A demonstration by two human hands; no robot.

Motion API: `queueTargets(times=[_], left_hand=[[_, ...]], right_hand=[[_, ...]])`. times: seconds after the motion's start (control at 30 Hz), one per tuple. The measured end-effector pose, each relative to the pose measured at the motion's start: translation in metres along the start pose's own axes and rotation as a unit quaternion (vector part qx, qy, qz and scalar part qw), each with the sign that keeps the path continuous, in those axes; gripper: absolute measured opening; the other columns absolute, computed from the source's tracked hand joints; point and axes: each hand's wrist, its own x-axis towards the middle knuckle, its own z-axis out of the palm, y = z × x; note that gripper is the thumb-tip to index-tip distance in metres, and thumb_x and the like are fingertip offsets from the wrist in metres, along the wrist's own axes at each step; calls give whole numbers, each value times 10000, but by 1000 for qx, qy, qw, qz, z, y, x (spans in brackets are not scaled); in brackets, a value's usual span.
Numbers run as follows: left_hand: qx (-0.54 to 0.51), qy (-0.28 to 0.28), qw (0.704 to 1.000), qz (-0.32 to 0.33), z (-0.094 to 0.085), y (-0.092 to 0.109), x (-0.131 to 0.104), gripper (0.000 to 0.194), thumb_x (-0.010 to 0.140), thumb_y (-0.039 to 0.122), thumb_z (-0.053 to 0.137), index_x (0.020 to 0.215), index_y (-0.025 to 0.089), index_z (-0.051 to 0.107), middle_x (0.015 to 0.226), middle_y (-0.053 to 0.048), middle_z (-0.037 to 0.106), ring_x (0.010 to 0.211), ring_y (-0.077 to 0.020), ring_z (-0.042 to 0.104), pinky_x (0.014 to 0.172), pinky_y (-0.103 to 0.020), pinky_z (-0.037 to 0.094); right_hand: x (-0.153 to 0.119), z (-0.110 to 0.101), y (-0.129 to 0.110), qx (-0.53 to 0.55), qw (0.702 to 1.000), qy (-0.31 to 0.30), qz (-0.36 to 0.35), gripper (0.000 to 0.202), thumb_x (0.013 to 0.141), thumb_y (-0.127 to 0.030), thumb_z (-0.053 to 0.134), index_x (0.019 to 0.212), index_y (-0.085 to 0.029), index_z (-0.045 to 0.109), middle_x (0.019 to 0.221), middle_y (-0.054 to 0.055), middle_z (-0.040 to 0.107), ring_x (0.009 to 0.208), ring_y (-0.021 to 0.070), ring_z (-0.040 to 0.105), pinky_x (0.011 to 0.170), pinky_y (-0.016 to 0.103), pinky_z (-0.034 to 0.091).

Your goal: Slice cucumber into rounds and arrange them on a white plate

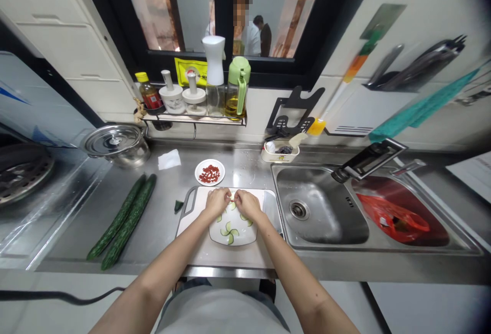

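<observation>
My left hand (218,202) and my right hand (246,204) meet above the far edge of a white plate (215,234), fingertips pinched close together. What they pinch is too small to make out. Thin green-rimmed cucumber slices (229,232) form a pinwheel near the plate's front, and more slices lie partly hidden under my hands. The plate rests on a white cutting board (199,252). A knife (270,207) lies on the board's right side. Just beyond the board, a small white dish (221,174) holds red goji berries (209,173).
Two whole cucumbers (125,221) and a dark green cucumber end (178,206) are on the left. Behind them stand a lidded steel pot (130,152) and a white tissue (169,159). On the right, a double sink (322,206) holds a red plastic bag (395,219). Bottles line a wall shelf (184,117).
</observation>
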Motion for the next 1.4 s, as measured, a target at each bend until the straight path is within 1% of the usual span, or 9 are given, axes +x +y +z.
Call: queueTargets(times=[0.27, 0.53, 0.7, 0.8, 0.9, 1.03, 1.13, 1.27, 1.4], left_hand=[[7, 8, 1000, 7, 4, 1, 1, 149, 792, 204, 515, 886, 221, 630, 907, -34, 674, 907, -190, 583, 799, -293, 362], [3, 16, 1000, 6, 9, 1, 1, 112, 808, 246, 547, 885, 223, 624, 889, -29, 668, 922, -194, 580, 825, -302, 350], [-8, 18, 1000, -2, 8, 2, 1, 129, 803, 204, 524, 870, 217, 633, 906, -37, 676, 915, -194, 589, 818, -300, 360], [-31, 35, 999, -7, 5, 2, -1, 167, 793, 179, 506, 890, 214, 637, 927, -38, 682, 913, -184, 590, 817, -288, 366], [-58, 58, 997, 3, 0, -2, -3, 165, 795, 188, 497, 879, 210, 637, 895, -26, 683, 868, -169, 595, 795, -270, 374], [-85, 99, 991, 6, -12, -21, 0, 148, 804, 229, 507, 869, 208, 638, 834, -10, 677, 798, -148, 591, 747, -243, 382], [-91, 114, 988, -41, -22, -47, 11, 150, 797, 229, 523, 880, 218, 647, 865, -8, 683, 806, -147, 594, 740, -236, 388], [-81, 136, 982, -106, -34, -84, 30, 165, 808, 256, 526, 905, 213, 652, 850, -19, 688, 795, -159, 605, 742, -247, 403], [-44, 141, 979, -143, -43, -108, 45, 199, 822, 282, 512, 940, 212, 657, 931, -56, 693, 895, -199, 613, 785, -276, 414]], right_hand=[[2, 9, 1, -8, 1000, -1, 17, 177, 882, -250, 425, 917, -192, 588, 944, 58, 653, 832, 154, 549, 654, 244, 282], [4, 11, 2, -4, 1000, -1, 20, 152, 871, -254, 451, 894, -191, 587, 912, 55, 653, 795, 149, 541, 630, 242, 256], [3, 13, 5, 13, 1000, 26, 9, 152, 864, -238, 441, 879, -195, 586, 882, 46, 652, 779, 144, 539, 618, 235, 254], [1, 11, 7, 41, 998, 47, 12, 152, 853, -248, 444, 866, -194, 586, 837, 40, 646, 738, 138, 533, 601, 226, 257], [-4, 7, 9, 76, 994, 75, 15, 175, 847, -274, 432, 854, -195, 588, 767, 29, 632, 681, 134, 522, 582, 222, 265], [-16, 1, 12, 129, 985, 113, 18, 213, 837, -312, 401, 820, -201, 583, 691, 10, 605, 628, 135, 510, 567, 218, 288], [-29, 0, 15, 163, 977, 132, 24, 245, 831, -339, 380, 807, -204, 584, 665, 1, 593, 618, 137, 510, 569, 217, 314], [-47, 4, 16, 206, 968, 141, 28, 275, 828, -384, 386, 785, -203, 590, 649, 8, 593, 611, 147, 515, 561, 223, 339], [-62, 11, 17, 227, 963, 141, 35, 301, 828, -419, 398, 785, -202, 602, 635, 14, 595, 585, 150, 507, 550, 231, 350]])
